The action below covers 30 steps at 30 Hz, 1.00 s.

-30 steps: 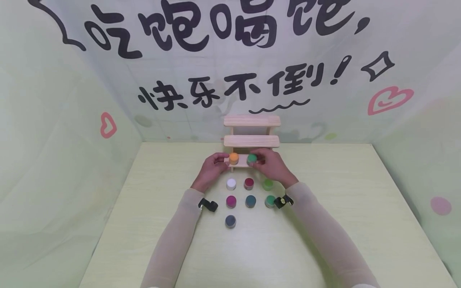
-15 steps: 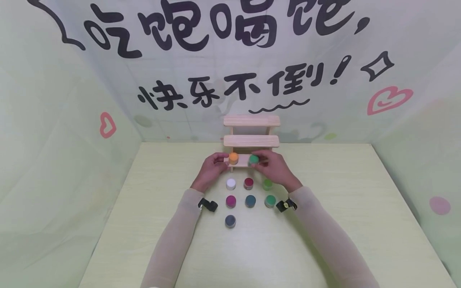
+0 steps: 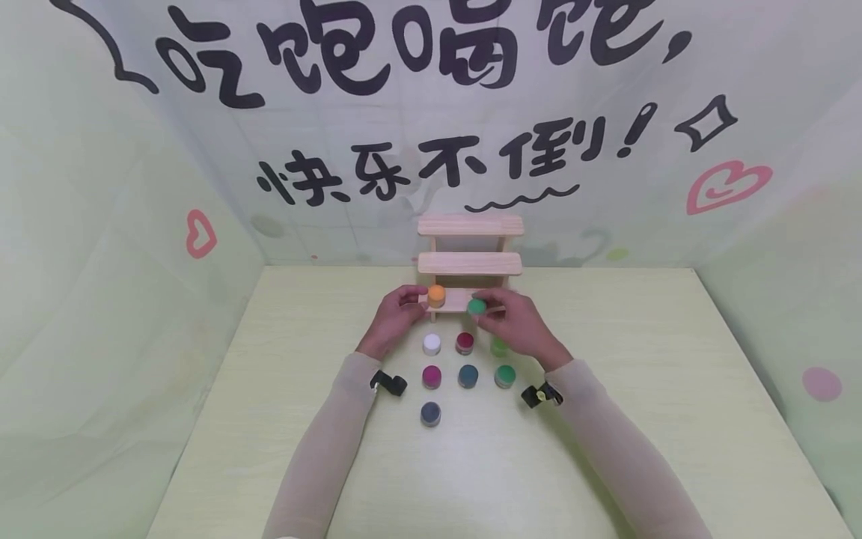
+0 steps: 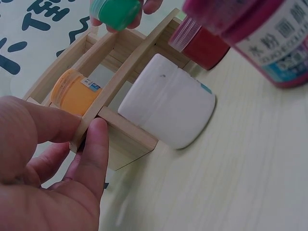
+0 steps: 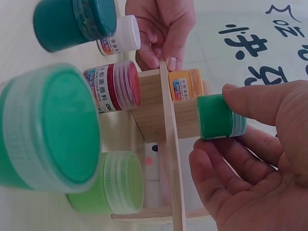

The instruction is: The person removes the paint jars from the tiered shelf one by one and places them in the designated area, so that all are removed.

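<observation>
My left hand (image 3: 393, 320) pinches the left end of the bottom step of a small three-tier wooden rack (image 3: 470, 263). In the left wrist view, thumb and fingers close on that wood (image 4: 90, 120). An orange paint jar (image 3: 436, 296) stands on this step, beside the left fingers. My right hand (image 3: 524, 323) holds a green paint jar (image 5: 214, 118) between thumb and fingers. That jar is at the front of the bottom step, right of the orange one; in the right wrist view it appears apart from the wood.
Before the rack stand white (image 3: 432, 344), dark red (image 3: 465, 343) and light green (image 3: 498, 347) jars, the last partly behind the right hand. Nearer are magenta (image 3: 432, 376), teal (image 3: 468, 376) and green (image 3: 505, 376) jars, then a dark blue one (image 3: 431, 414). A printed cloth (image 3: 377, 224) hangs behind.
My right hand has drawn the green jar rightward and slightly toward me, away from the orange jar. My left hand stays at the rack's left end.
</observation>
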Tool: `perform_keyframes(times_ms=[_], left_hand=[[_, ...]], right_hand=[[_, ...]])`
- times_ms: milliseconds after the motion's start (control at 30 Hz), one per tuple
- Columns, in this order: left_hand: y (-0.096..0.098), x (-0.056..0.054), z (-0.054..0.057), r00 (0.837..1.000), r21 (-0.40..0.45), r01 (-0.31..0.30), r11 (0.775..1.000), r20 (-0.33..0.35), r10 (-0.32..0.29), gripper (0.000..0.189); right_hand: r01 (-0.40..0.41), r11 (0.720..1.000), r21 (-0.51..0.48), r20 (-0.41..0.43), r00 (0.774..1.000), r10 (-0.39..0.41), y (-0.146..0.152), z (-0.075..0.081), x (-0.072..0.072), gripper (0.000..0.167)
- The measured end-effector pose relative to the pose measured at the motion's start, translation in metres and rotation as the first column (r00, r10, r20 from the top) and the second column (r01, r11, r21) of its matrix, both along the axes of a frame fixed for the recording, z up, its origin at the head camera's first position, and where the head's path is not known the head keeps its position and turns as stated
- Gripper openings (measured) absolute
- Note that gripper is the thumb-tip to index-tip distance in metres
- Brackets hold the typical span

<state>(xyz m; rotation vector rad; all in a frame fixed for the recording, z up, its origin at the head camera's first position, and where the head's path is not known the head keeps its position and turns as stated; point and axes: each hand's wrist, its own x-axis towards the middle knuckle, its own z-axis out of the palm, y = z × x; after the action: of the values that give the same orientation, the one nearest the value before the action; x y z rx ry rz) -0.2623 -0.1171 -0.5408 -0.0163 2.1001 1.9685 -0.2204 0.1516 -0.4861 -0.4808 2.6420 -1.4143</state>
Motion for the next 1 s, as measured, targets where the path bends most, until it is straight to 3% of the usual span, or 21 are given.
perform_keyframes(times_ms=[267,533,1000], left_hand=[[0.0,0.001,-0.001,1.0,0.009,-0.002,1.0,0.002,0.002,0.038],[0.0,0.001,0.0,1.0,-0.035,-0.003,0.999,0.007,0.003,0.036],[0.0,0.001,-0.001,1.0,-0.031,-0.002,1.0,-0.008,0.001,0.036]], right_hand=[[-0.03,1.0,0.0,-0.007,1.0,0.03,0.001,0.002,0.015,0.039],[-0.05,0.999,0.008,-0.02,0.999,0.05,0.0,0.004,0.026,0.041],[-0.116,0.993,-0.027,-0.049,0.992,0.114,0.003,-0.008,0.043,0.04]])
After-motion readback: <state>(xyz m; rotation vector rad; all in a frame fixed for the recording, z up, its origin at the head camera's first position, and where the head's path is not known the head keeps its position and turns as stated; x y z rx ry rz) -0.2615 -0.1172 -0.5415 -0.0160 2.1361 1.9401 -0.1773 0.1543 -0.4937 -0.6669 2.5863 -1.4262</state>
